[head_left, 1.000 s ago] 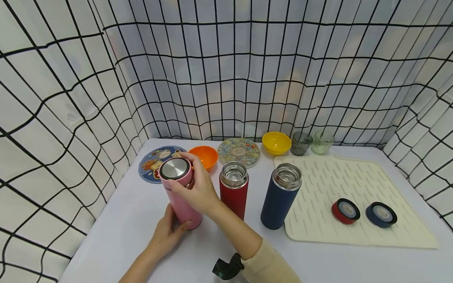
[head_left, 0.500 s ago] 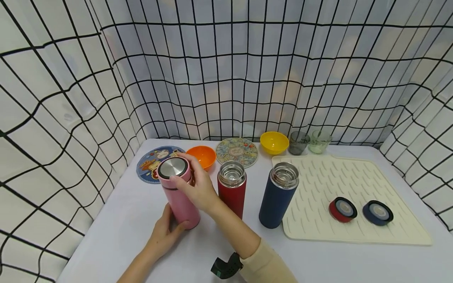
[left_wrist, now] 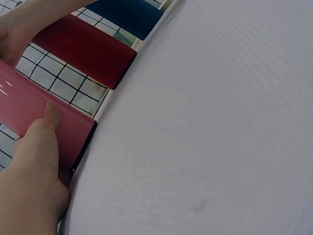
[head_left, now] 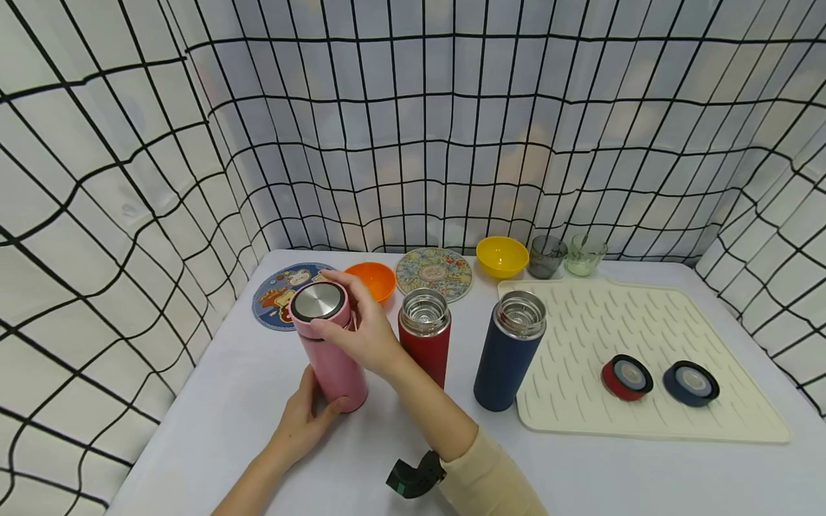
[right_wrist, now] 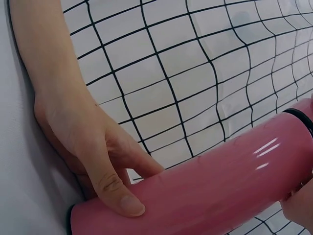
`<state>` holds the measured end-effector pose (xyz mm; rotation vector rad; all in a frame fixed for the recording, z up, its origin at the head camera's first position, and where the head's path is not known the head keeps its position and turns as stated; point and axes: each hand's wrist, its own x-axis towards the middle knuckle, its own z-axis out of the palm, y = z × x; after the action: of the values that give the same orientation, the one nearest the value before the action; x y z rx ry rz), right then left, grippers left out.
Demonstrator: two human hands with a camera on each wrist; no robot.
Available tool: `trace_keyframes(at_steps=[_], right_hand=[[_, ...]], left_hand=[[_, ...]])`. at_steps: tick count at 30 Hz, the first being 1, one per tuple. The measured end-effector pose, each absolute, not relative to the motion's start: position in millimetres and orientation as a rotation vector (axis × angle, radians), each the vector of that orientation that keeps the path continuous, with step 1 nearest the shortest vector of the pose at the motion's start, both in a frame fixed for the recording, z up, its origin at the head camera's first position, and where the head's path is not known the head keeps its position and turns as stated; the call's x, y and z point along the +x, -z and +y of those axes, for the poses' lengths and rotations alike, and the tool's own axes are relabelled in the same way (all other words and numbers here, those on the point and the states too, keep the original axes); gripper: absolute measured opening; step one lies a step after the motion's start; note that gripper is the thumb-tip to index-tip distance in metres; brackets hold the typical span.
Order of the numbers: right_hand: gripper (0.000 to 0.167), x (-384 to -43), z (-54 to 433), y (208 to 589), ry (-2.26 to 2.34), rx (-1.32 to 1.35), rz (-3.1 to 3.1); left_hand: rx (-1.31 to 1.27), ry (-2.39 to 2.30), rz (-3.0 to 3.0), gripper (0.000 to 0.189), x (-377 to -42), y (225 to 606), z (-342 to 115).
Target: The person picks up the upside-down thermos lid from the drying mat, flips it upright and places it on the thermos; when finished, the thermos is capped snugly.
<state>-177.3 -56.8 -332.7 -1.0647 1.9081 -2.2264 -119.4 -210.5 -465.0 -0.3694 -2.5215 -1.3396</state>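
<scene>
A pink thermos [head_left: 334, 369] stands at the left of the table, its pink lid [head_left: 338, 324] with a black-ringed silver top in place on the neck. My right hand [head_left: 368, 333] grips the lid, thumb on the near side and fingers round the far side. Low down near the base, my left hand [head_left: 302, 423] holds the thermos body; the right wrist view shows its thumb [right_wrist: 120, 196] lying along the pink side. A red thermos [head_left: 426, 351] and a navy thermos [head_left: 508, 358] stand lidless to the right, steel mouths up.
On a cream mat [head_left: 581, 416] at right lie a red lid [head_left: 626, 378] and a navy lid [head_left: 690, 383]. Along the back are an orange bowl [head_left: 374, 279], a yellow bowl [head_left: 502, 256], two glasses [head_left: 547, 258] and two round patterned mats [head_left: 434, 274]. Black-lined netting [head_left: 413, 129] surrounds the table.
My right hand has shifted slightly round the lid, its thumb a little further right. The thermos and my left hand stay in place.
</scene>
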Motion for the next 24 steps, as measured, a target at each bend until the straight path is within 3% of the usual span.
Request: trace_keyframes(at_steps=[4, 8, 12, 17, 24], right_hand=[[0.061, -177, -60, 330, 2.239, -0.993, 1.933], [0.055, -178, -58, 331, 2.198, -1.104, 1.934], [0.051, -180, -56, 333, 2.213, -1.138, 1.847], [0.058, -180, -57, 335, 2.229, -1.005, 1.849], [0.053, -182, -56, 337, 2.235, -1.161, 1.743]], left_hand=[[-0.392, 1.327, -2.502, 0.070, -114, 450, -205], [-0.396, 1.325, -2.513, 0.066, -107, 434, -199], [-0.386, 1.334, -2.527, 0.066, -105, 430, -197], [-0.388, 1.345, -2.526, 0.065, -106, 430, -197], [-0.393, 1.336, -2.515, 0.065, -106, 432, -197]])
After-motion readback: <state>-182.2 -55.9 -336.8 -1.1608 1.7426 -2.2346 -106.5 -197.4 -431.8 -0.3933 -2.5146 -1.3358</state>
